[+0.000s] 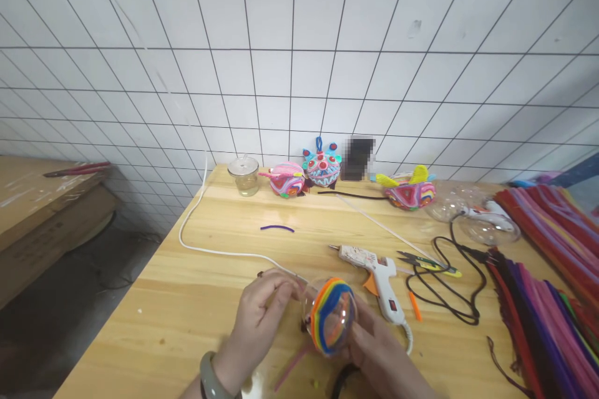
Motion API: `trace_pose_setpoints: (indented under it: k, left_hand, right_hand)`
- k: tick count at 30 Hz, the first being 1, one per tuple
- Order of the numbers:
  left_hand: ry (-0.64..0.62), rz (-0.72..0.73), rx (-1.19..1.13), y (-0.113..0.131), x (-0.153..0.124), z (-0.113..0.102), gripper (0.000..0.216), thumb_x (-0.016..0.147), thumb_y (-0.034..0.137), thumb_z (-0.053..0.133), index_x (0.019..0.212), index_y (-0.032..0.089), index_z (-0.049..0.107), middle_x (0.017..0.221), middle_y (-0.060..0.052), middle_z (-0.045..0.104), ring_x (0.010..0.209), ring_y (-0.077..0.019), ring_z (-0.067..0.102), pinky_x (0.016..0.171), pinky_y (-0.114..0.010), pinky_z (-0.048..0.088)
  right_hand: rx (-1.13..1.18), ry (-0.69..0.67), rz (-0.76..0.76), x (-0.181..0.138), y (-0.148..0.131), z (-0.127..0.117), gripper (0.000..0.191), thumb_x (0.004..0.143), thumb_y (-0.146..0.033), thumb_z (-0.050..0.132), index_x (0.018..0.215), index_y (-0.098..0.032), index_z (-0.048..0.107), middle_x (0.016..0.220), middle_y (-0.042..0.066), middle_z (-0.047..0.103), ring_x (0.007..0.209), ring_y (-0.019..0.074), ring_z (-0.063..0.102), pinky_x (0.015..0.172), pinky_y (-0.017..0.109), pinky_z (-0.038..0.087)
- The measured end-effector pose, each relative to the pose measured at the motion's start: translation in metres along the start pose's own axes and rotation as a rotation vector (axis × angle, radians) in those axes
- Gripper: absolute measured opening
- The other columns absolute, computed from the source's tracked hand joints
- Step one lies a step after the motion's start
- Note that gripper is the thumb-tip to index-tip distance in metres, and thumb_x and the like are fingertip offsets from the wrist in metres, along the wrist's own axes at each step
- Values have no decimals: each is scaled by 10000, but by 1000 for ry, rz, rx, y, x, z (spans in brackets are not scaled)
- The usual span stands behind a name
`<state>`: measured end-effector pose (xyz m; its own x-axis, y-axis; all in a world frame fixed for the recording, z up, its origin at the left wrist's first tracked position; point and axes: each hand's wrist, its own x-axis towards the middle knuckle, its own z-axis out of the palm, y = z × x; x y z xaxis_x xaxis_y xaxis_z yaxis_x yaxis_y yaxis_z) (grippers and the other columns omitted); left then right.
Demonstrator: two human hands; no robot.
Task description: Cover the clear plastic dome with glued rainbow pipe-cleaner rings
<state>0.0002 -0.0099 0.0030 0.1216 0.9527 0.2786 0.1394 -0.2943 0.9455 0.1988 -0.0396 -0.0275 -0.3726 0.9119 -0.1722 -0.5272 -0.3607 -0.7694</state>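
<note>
My right hand (374, 343) grips a clear plastic ball (331, 317) from its right side, just above the table. Bands of orange, yellow, green and blue fuzzy pipe cleaner curve over the ball's surface. At the ball's left edge my left hand (262, 312) is closed, thumb and forefinger pinched together; what sits between them, if anything, is too small to make out. Below the ball lies a pink pipe cleaner (291, 370). A white glue gun (381, 280) rests on its side beyond my right hand, its nozzle pointing left.
Decorated balls, one pink (286, 179), one blue-eared (322, 165) and one yellow-finned (410, 190), stand along the wall near a lidded glass cup (245, 177). Yellow-handled snips (433, 264) lie beside a looped black cable (472, 308). Pipe cleaner bundles (552, 318) fill the right side.
</note>
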Motion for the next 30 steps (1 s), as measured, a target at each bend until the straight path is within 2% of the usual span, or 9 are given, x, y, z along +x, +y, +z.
trace_pose_setpoints:
  k: [3, 6, 8, 10, 17, 20, 26, 30]
  left_hand:
    - [-77, -70, -81, -3, -1, 1, 227, 892, 388, 595, 980, 211, 708, 1041, -93, 710, 992, -237, 655, 915, -364, 490]
    - [-176, -261, -236, -6, -2, 4, 430, 832, 460, 664, 1189, 222, 626, 1261, -129, 636, 1140, -285, 614, 994, -420, 470]
    - [-240, -331, -334, -6, -3, 7, 468, 832, 473, 662, 1220, 219, 599, 1277, -137, 639, 1184, -299, 600, 1020, -437, 461]
    - [-265, -329, -369, -6, -4, 8, 459, 842, 467, 653, 1221, 214, 594, 1272, -138, 650, 1197, -301, 599, 1035, -440, 456]
    - [-324, -143, -43, -11, -6, 5, 427, 922, 394, 550, 1312, 220, 546, 1330, -128, 629, 1225, -282, 588, 1071, -432, 441]
    - [-352, -136, -13, -15, -7, 5, 460, 932, 400, 528, 1358, 227, 511, 1380, -135, 594, 1274, -289, 550, 1110, -459, 398]
    - [-244, -344, -396, -11, -11, 12, 564, 926, 497, 503, 1440, 285, 408, 1515, -137, 453, 1398, -291, 415, 1144, -503, 337]
    - [-283, -416, -557, -9, -9, 10, 648, 834, 547, 625, 1410, 305, 452, 1516, -134, 452, 1398, -302, 411, 1149, -503, 319]
  right_hand:
    - [-111, 43, -102, 0, 7, -3, 582, 699, -499, 818, 1224, -315, 649, 1267, 68, 682, 1160, 277, 634, 963, 395, 506]
    - [-201, 64, -116, 0, 10, -4, 642, 705, -529, 799, 1278, -307, 610, 1289, 94, 674, 1223, 302, 595, 1026, 444, 465]
    - [-245, 76, -102, -1, 10, -3, 695, 706, -559, 783, 1318, -307, 574, 1308, 102, 664, 1232, 305, 591, 1036, 448, 459]
    - [-254, 81, -100, -1, 10, -2, 719, 709, -570, 775, 1343, -315, 550, 1327, 97, 655, 1236, 298, 590, 1036, 432, 463]
    - [-208, 97, -120, -1, 8, 3, 626, 727, -509, 788, 1293, -312, 605, 1322, 100, 663, 1219, 299, 607, 1019, 416, 485]
    - [-213, 126, -124, -1, 9, 5, 696, 722, -532, 782, 1345, -316, 557, 1320, 103, 662, 1220, 304, 605, 1024, 431, 480]
    - [-298, 177, -111, -8, 14, 3, 867, 713, -514, 803, 1453, -334, 388, 1362, 107, 622, 1222, 297, 607, 1009, 432, 498]
    - [-466, 217, -104, -12, 18, -1, 910, 680, -500, 833, 1452, -310, 389, 1449, 135, 535, 1287, 322, 546, 1006, 426, 506]
